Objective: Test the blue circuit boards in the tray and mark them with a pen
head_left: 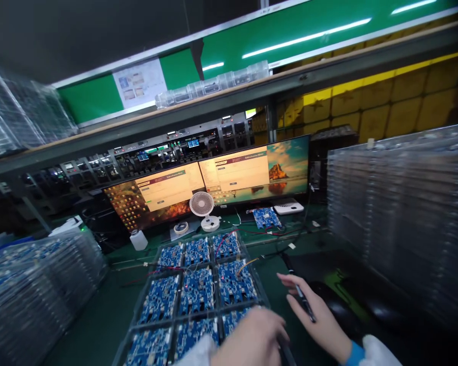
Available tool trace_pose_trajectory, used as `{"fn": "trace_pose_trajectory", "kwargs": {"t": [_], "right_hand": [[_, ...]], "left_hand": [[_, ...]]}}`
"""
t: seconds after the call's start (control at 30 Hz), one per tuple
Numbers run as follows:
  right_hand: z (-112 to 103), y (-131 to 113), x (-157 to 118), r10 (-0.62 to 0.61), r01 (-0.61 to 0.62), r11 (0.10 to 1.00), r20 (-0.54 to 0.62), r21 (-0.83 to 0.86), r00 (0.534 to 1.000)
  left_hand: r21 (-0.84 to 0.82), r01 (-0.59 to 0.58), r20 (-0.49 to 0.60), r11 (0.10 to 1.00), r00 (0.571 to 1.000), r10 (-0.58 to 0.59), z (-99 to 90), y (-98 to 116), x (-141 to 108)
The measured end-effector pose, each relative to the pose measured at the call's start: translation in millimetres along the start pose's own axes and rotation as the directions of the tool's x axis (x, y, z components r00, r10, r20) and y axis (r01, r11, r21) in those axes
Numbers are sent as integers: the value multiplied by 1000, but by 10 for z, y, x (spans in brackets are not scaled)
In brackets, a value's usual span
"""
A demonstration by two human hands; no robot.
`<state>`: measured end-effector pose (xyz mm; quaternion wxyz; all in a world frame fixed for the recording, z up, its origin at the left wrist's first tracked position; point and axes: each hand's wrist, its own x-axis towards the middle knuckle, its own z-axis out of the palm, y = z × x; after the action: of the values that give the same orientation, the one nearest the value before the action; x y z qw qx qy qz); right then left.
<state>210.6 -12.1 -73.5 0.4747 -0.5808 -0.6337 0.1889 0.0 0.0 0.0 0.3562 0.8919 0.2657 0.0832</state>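
My right hand (322, 317) is to the right of the tray, with a dark pen (305, 304) held across the palm by the thumb. Its fingers stretch forward over the green table mat. Over the front right part of the plastic tray (265, 295) is my left hand (254, 333), smeared by motion. Its fingers bend downward, and their tips are hidden. Blue circuit boards (197, 290) lie in the tray's compartments, and my left hand covers part of the front right one. Thin wires run over the far boards, and small red lights show on some.
Two monitors (236, 175) stand behind a small white fan (202, 204). Stacked clear trays rise on the right (397, 203) and left (41, 290). Another blue board (266, 217) lies near the right monitor. A white bottle (138, 240) stands left. A shelf (229, 99) crosses above.
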Motion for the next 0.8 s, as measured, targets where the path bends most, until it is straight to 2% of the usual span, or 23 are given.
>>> {"fn": "trace_pose_trajectory", "kwargs": {"t": [0.03,0.07,0.1,0.17,0.27,0.33,0.47,0.8], "right_hand": [[35,41,4,3,-3,1000,-3,0,1000],[78,68,1,-2,2,1000,4,0,1000],[125,85,-5,-8,8,1000,16,0,1000],[209,105,-21,-21,21,1000,44,2,999],[281,135,-38,-25,25,1000,86,6,996],[297,162,-45,-11,10,1000,102,9,995],[310,204,-54,36,-39,999,116,21,993],[336,205,-55,81,-91,995,177,47,981]], "left_hand": [[8,93,-155,996,984,-90,-160,-84,76],[5,185,-273,983,946,-176,-294,-180,155],[-6,249,-337,969,911,-236,-397,-285,234],[-1,326,-386,945,872,-301,-504,-498,389],[99,372,-415,923,858,-302,-499,-752,591],[161,388,-399,908,867,-300,-470,-838,692],[273,409,-308,871,894,-324,-469,-846,802],[315,467,-270,827,879,-394,-504,-831,848]]}}
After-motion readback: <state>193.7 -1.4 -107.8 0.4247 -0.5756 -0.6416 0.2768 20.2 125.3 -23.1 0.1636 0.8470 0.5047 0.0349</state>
